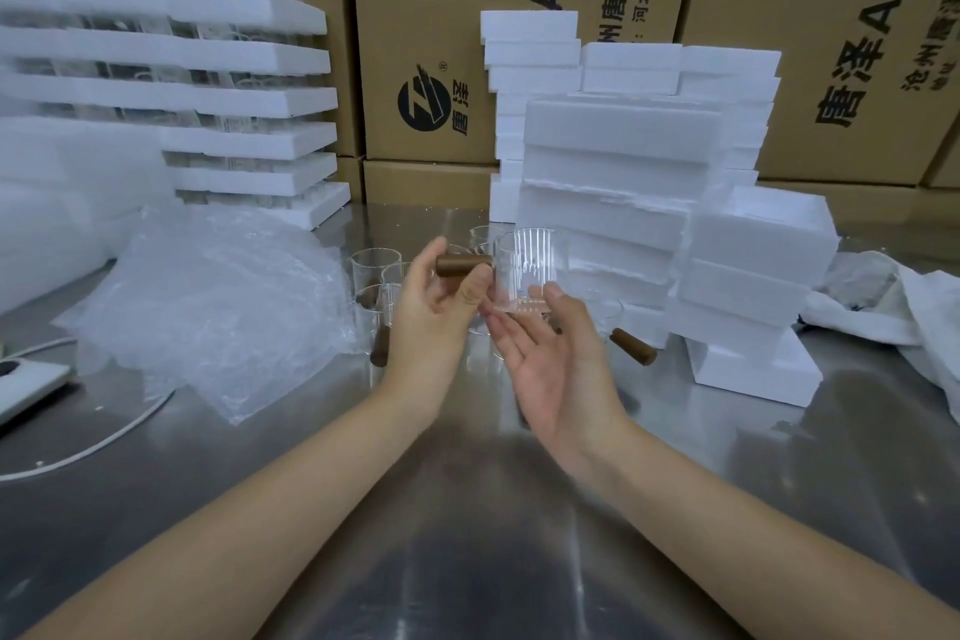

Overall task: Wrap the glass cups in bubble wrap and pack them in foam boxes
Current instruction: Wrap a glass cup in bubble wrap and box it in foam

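A ribbed glass cup [532,265] with a brown wooden handle [462,264] is held up over the steel table. My left hand [434,314] grips the handle between thumb and fingers. My right hand [553,359] is under the cup's base, palm up, fingers straight. Several more glass cups [375,270] with brown handles [381,346] stand on the table behind my hands. A heap of bubble wrap [208,307] lies at the left. White foam boxes [623,172] are stacked at the right.
Stacked foam trays [218,52] with glassware fill the back left. Cardboard cartons [426,42] wall the back. A loose brown handle [634,346] lies by a foam box [753,369]. A white cloth bag [893,307] lies far right, a white device with cable [31,385] at the left edge.
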The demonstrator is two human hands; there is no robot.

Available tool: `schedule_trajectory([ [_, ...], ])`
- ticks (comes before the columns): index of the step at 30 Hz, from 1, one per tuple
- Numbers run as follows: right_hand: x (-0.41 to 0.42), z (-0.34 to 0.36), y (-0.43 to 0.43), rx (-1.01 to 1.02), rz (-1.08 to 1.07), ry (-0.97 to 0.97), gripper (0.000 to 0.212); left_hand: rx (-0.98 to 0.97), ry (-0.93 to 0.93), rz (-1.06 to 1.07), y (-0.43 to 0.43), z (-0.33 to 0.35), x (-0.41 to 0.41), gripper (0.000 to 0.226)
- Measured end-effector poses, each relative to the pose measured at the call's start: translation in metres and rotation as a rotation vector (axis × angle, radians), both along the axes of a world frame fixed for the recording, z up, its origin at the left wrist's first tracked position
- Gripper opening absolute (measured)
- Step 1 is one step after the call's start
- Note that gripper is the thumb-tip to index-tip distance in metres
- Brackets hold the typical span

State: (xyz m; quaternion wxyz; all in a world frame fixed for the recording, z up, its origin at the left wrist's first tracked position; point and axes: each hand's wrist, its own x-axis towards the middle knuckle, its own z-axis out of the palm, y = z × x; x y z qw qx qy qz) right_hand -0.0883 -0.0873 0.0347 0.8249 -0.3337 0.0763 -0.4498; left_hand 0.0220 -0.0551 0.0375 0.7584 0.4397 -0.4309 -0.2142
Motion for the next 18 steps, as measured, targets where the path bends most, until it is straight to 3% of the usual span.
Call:
schedule_trajectory([
  [3,-0.004,0.000,-0.004,-0.005,0.072,0.036,0.015,0.127,0.024,-0.119,-0.001,-0.003,-0.004,0.037],
  [7,-0.004,0.001,-0.010,-0.026,0.099,0.073,0.056,0.135,0.017,-0.125,-0.002,-0.004,0.002,0.041],
  [12,-0.005,-0.002,-0.013,-0.074,0.101,0.067,0.053,0.151,-0.022,-0.059,-0.001,-0.006,0.002,0.037],
  [15,-0.003,-0.008,-0.013,-0.100,0.030,0.100,0.059,0.139,-0.009,-0.026,-0.003,-0.011,-0.004,0.035],
  [18,0.000,-0.012,-0.013,-0.249,-0.148,0.285,0.066,0.157,0.017,-0.102,-0.004,-0.012,-0.011,0.046],
])
